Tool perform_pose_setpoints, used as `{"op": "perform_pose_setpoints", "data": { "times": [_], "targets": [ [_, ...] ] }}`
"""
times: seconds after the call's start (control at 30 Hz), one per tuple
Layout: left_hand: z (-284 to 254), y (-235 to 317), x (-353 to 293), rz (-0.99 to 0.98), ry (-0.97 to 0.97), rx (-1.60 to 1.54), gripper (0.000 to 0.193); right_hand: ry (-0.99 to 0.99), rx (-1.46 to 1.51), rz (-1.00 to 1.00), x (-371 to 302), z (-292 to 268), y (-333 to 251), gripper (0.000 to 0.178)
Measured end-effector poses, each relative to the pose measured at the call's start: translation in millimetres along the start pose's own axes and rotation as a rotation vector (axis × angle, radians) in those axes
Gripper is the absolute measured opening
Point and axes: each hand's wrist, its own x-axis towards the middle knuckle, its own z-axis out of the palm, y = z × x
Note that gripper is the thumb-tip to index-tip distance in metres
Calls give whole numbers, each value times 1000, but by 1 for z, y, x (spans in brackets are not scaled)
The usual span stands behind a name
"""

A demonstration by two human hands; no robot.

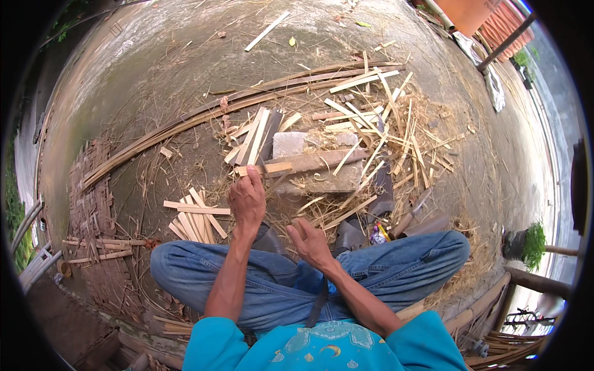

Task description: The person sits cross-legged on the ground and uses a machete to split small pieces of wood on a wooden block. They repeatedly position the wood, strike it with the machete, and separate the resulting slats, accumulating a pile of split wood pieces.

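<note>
My left hand (pixel 247 201) is closed round a short, pale wooden or bamboo slat (pixel 275 169). The slat lies level at the left end of a brown board (pixel 318 161), which rests across a grey stone block (pixel 289 143). A thin dark edge crosses the slat beside my fingers; I cannot tell what it is. Over my lap, my right hand (pixel 312 244) has its fingers curled in, and whatever it holds is hidden. A narrow dark strip (pixel 318 304) runs below that wrist, against my clothes.
Left of my left hand lies a fan of pale slats (pixel 199 216). More slats and shavings (pixel 411 142) litter the right side. Long split strips (pixel 204 115) curve across the ground beyond the block. A woven mat (pixel 93 191) lies left; a potted plant (pixel 533 243) stands right.
</note>
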Motion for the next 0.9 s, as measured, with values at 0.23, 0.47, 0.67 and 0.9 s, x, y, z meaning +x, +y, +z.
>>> {"op": "perform_pose_setpoints", "data": {
  "times": [0.23,0.47,0.67,0.9],
  "targets": [
    [-1,-4,1,-39,-34,-93,69,1,-32,-135,-1,-7,-7,41],
    [-1,-5,4,-94,-87,-171,71,38,-78,19,12,-14,16,44],
    [-4,-6,8,-67,-90,-195,70,48,-48,93,9,-21,18,42],
    [-9,5,3,43,-87,-155,63,-11,-31,-61,14,-21,-6,42]
  ]
}}
